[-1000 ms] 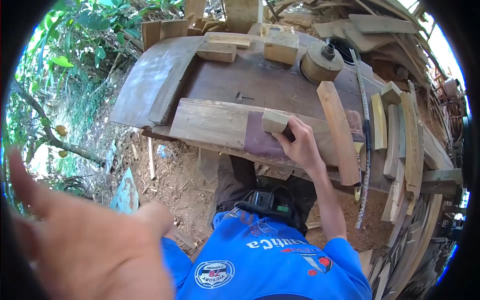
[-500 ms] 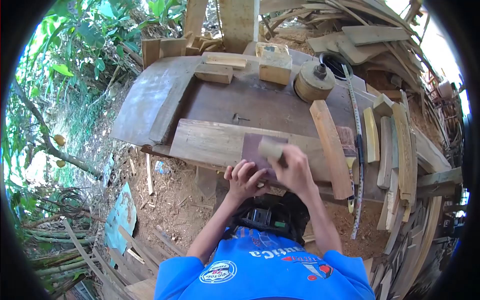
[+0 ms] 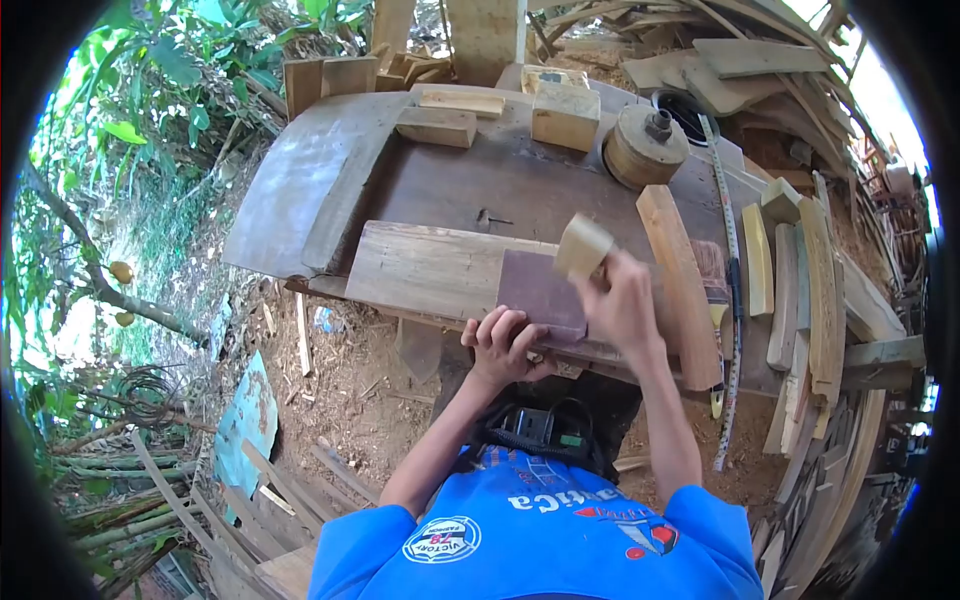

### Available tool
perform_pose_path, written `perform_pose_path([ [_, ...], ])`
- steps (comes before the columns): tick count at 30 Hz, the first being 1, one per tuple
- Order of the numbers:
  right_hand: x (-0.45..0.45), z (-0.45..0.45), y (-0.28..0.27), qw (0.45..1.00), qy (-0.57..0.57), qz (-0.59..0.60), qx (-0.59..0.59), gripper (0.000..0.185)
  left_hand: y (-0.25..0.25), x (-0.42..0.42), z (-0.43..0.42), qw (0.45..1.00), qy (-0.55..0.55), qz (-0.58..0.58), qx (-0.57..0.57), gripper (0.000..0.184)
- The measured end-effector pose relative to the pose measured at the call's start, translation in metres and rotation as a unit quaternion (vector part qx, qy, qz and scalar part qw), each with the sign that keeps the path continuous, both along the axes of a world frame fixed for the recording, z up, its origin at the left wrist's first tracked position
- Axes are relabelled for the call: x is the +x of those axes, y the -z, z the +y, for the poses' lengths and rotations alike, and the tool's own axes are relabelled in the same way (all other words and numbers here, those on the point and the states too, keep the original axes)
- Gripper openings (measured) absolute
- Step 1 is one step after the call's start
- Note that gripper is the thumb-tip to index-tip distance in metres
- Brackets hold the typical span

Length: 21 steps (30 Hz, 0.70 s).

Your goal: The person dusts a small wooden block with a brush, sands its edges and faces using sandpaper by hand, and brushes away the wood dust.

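Right hand (image 3: 624, 302) grips small wood block (image 3: 584, 246) by sheet's far-right corner, contact unclear. Dark sheet (image 3: 540, 288) lies on board (image 3: 430, 264), which runs left-right. Left hand (image 3: 505, 343) at sheet's near-left edge; can't tell if pinching.

Looks forward and steeply down from head height — near to the left hand (image 3: 505, 350) and right hand (image 3: 628, 302) at mid-view — wide and rounded, dark at the corners, taking in the workbench (image 3: 445, 185) ahead and a blue shirt (image 3: 540, 545) below.
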State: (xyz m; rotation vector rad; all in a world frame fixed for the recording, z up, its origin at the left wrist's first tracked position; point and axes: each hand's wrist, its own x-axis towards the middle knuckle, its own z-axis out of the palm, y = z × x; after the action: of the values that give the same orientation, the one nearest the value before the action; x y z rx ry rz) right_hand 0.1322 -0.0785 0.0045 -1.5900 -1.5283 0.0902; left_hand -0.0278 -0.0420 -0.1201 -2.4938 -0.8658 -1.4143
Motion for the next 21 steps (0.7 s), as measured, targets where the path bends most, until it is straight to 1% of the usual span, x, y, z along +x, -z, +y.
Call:
perform_pose_path([
  [2,0.009,0.010,-0.001,0.997,0.058,0.013,-0.043,0.016,-0.002,0.000,0.001,1.000,0.005,0.000,-0.001,0.048],
  [3,-0.003,0.002,-0.003,0.996,0.007,0.076,-0.041,0.015,-0.001,0.001,0.002,1.000,0.009,-0.009,0.006,0.048],
  [6,0.000,-0.007,-0.006,0.997,-0.014,0.051,-0.053,0.014,0.002,0.002,0.003,1.000,0.009,-0.011,0.007,0.049],
  [7,0.006,0.000,-0.003,0.997,0.038,0.036,-0.061,0.017,0.003,0.000,0.002,1.000,0.012,-0.014,0.000,0.049],
  [9,-0.014,-0.018,0.003,0.998,0.016,0.035,-0.039,0.018,0.003,-0.003,-0.006,1.000,0.015,-0.015,0.006,0.050],
  [10,-0.019,-0.018,0.003,0.999,0.000,0.030,-0.015,0.019,0.000,0.001,0.004,0.999,0.012,-0.020,0.023,0.050],
  [11,-0.015,-0.021,0.000,0.999,-0.006,0.021,-0.046,0.019,-0.002,0.003,0.014,0.999,0.010,-0.017,0.034,0.048],
  [14,-0.011,-0.006,0.001,0.996,0.076,-0.010,-0.055,0.018,-0.007,0.000,0.004,1.000,0.015,0.003,0.024,0.043],
  [15,-0.018,-0.014,0.000,0.999,0.024,-0.012,-0.043,0.016,-0.004,0.001,0.005,0.999,0.023,-0.019,0.028,0.043],
  [16,-0.023,-0.020,-0.003,1.000,-0.015,-0.010,-0.021,0.016,-0.002,0.001,0.005,0.999,0.018,-0.023,0.014,0.049],
  [18,-0.004,-0.013,-0.007,0.996,-0.006,-0.054,-0.073,0.017,0.002,0.002,0.006,0.999,0.011,-0.021,0.030,0.048],
  [21,-0.010,-0.012,0.006,0.997,0.028,-0.061,-0.043,0.016,0.005,0.001,0.004,0.999,0.016,-0.021,0.022,0.048],
])
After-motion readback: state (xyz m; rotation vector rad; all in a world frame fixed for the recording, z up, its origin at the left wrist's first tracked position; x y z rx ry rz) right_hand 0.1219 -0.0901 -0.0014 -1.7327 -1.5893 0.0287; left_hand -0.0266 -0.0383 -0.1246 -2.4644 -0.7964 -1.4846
